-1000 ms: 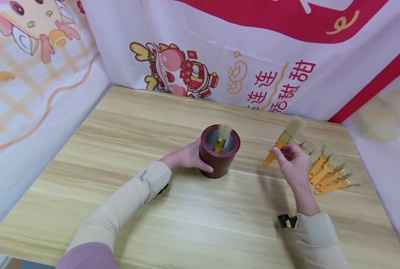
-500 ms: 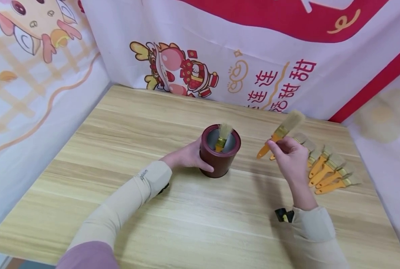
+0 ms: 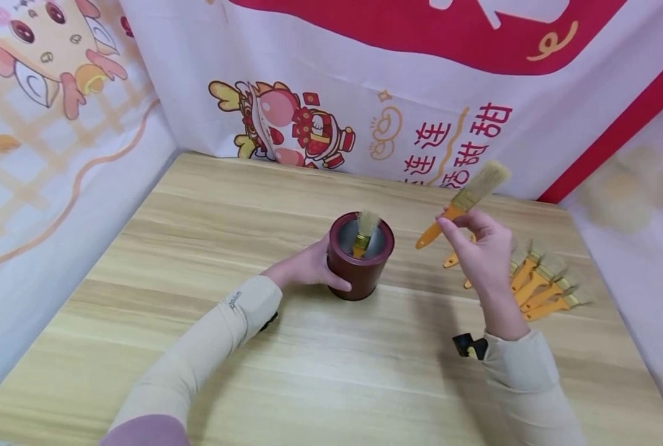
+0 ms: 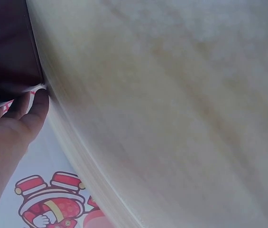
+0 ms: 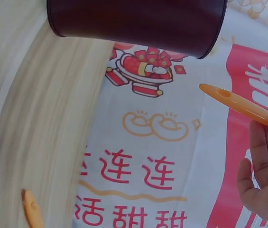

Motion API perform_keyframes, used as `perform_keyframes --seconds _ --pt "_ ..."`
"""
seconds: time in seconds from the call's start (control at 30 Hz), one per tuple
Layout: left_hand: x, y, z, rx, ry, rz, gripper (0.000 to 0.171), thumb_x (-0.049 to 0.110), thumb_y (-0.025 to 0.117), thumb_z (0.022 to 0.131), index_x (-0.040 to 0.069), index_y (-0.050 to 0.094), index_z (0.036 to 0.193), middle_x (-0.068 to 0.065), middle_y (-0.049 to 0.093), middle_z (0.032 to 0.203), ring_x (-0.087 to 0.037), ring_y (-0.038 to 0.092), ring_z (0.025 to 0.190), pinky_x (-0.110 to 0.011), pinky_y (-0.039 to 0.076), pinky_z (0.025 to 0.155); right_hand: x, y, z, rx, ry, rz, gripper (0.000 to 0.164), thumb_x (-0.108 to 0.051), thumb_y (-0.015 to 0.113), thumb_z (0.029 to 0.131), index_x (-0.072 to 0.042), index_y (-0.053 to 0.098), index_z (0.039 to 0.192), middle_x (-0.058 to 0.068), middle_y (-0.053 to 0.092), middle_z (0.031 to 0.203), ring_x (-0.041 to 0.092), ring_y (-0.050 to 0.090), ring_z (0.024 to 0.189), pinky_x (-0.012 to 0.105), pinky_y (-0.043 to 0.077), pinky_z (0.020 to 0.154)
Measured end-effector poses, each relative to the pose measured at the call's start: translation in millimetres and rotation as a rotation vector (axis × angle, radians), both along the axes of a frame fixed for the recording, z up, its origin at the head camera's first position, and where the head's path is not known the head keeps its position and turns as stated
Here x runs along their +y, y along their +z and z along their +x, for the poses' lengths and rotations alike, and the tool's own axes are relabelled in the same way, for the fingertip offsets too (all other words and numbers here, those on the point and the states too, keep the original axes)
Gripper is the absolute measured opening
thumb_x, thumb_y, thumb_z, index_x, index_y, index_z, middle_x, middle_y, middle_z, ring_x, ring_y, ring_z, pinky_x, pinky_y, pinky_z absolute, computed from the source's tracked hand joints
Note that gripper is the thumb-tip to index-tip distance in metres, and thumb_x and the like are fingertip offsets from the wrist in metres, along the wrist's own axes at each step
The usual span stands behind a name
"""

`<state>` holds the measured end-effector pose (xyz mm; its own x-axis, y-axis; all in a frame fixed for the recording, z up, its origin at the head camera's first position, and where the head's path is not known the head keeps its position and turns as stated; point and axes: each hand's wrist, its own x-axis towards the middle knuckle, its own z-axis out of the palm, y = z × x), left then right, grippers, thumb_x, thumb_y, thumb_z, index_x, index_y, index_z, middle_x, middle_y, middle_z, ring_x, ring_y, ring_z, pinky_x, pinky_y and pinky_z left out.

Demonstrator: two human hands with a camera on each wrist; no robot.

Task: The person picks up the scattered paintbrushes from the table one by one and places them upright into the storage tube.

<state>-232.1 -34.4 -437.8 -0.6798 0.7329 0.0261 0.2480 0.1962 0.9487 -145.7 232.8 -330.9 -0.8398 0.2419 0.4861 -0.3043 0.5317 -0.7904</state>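
A dark red, round can point(image 3: 356, 277) stands upright on the wooden table in the head view. My left hand point(image 3: 308, 266) grips its left side, thumb across the front and fingers mostly hidden behind. Inside the can leans one paintbrush point(image 3: 364, 232), bristles up. To the right of the can, my right hand point(image 3: 484, 251) pinches the orange handle of another paintbrush point(image 3: 448, 214) above the table, bristles pointing up and away. In the right wrist view, the handle point(image 5: 243, 105) of this brush points toward the can point(image 5: 134, 21), apart from it.
Several more paintbrushes point(image 3: 540, 286) with orange handles lie fanned out on the table point(image 3: 309, 371) at the right, some partly hidden behind my right hand. A printed white and red cloth point(image 3: 309, 56) hangs along the table's back edge, with more cloth at both sides.
My right hand has lifted its paintbrush up and leftward, away from the pile and nearer the can. The left hand keeps its grip on the can. The head view has shifted slightly.
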Motion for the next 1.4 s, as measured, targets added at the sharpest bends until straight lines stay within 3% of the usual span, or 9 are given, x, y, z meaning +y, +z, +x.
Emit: perform_keyframes --seconds 0.2,0.4,0.77,0.93,1.13,1.33,1.4 --pt "-0.5 -2.1 0.9 -0.007 -0.024 -0.028 0.113 0.016 0.088 0.068 0.032 0.012 0.150 0.004 0.041 0.144 -0.016 0.039 0.133 -0.044 0.027 0.118 -5.2 1.6 5.6 -0.008 0.019 -0.004 0.018 -0.011 0.071 0.087 0.003 0.072 0.097 -0.035 0.063 0.079 -0.007 0.060 0.076 0.010 0.046 0.074" --pt "-2.7 4.5 2.2 -0.006 -0.013 -0.004 0.116 0.012 0.089 0.066 0.031 0.012 0.150 0.003 0.043 0.144 -0.016 0.040 0.133 -0.044 0.026 0.118 -9.3 4.5 4.5 0.011 0.040 -0.030 0.018 -0.010 0.071 0.087 0.004 0.071 0.097 -0.033 0.064 0.082 -0.006 0.061 0.077 0.010 0.047 0.076" --pt "-2.9 2.1 2.6 -0.005 -0.009 -0.004 0.115 0.012 0.089 0.067 0.035 0.012 0.150 0.004 0.042 0.144 -0.016 0.040 0.134 -0.045 0.027 0.118 -11.2 1.4 3.7 0.036 0.077 -0.070 0.017 -0.006 0.070 0.086 0.007 0.070 0.096 -0.028 0.066 0.086 -0.004 0.062 0.079 0.010 0.048 0.078" --pt "-1.4 2.1 1.3 -0.006 0.003 -0.003 0.115 0.011 0.089 0.065 0.032 0.014 0.149 0.003 0.045 0.142 -0.016 0.042 0.132 -0.044 0.027 0.118 -16.0 4.1 3.9 0.054 0.107 -0.153 0.016 -0.004 0.070 0.086 0.006 0.070 0.098 -0.022 0.070 0.085 -0.001 0.064 0.079 0.011 0.051 0.074" --pt "-0.6 3.7 2.4 -0.003 0.002 -0.010 0.115 0.010 0.089 0.065 0.031 0.013 0.150 0.002 0.044 0.143 -0.016 0.041 0.132 -0.043 0.027 0.118 -29.0 8.5 3.8 0.061 0.144 -0.276 0.011 -0.001 0.070 0.085 -0.002 0.071 0.096 -0.014 0.072 0.085 0.002 0.067 0.082 0.013 0.052 0.074" --pt "-0.2 4.4 1.4 0.008 -0.004 -0.021 0.112 0.013 0.088 0.068 0.033 0.014 0.149 0.004 0.042 0.144 -0.016 0.040 0.134 -0.045 0.026 0.118 -41.9 3.1 -3.7 0.103 0.201 -0.210 0.015 -0.001 0.070 0.085 0.005 0.068 0.098 -0.019 0.069 0.084 0.001 0.064 0.079 0.013 0.050 0.072" --pt "0.0 3.9 1.2 0.007 -0.002 -0.032 0.112 0.014 0.088 0.067 0.033 0.014 0.149 0.005 0.043 0.144 -0.016 0.040 0.134 -0.044 0.026 0.118 -44.8 -0.3 -4.6 0.090 0.209 -0.151 0.017 -0.002 0.071 0.085 0.006 0.068 0.099 -0.014 0.070 0.085 0.000 0.062 0.079 0.013 0.050 0.073"
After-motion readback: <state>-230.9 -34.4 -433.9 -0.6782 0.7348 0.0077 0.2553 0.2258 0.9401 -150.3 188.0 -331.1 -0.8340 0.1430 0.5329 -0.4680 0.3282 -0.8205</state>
